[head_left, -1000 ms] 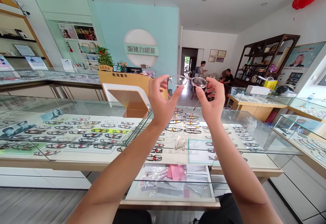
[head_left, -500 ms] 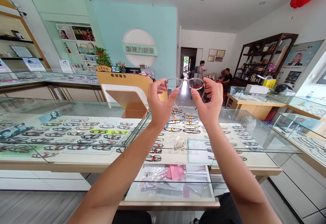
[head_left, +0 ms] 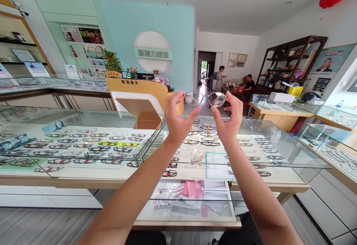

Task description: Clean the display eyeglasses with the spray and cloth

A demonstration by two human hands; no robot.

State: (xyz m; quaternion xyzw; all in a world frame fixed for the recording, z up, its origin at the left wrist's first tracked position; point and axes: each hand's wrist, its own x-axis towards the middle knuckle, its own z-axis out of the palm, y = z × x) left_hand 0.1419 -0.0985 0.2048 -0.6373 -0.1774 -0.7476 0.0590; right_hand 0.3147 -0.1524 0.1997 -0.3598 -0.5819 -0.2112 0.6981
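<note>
A pair of eyeglasses [head_left: 216,99] with thin rims and clear round lenses is held up at arm's length above the glass display case [head_left: 281,165]. My left hand [head_left: 178,116] grips its left side near the hinge, thumb below and fingers above. On the other side my right hand [head_left: 230,116] pinches the right end of the frame in the same way. Behind and below the hands, rows of spectacle frames [head_left: 210,144] lie inside the case. A crumpled pale cloth [head_left: 197,157] and a white sheet with a teal border [head_left: 219,165] are near them.
An open drawer [head_left: 189,222] holding plastic bags and pink paper [head_left: 193,189] juts out at the front. Another glass case [head_left: 83,170] of frames adjoins on the left. A yellow counter [head_left: 150,89] stands beyond. Two people [head_left: 220,77] are at the back.
The eyeglasses have dropped slightly and tilted, so the lenses face me more fully. Both hands moved with them and still hold both sides.
</note>
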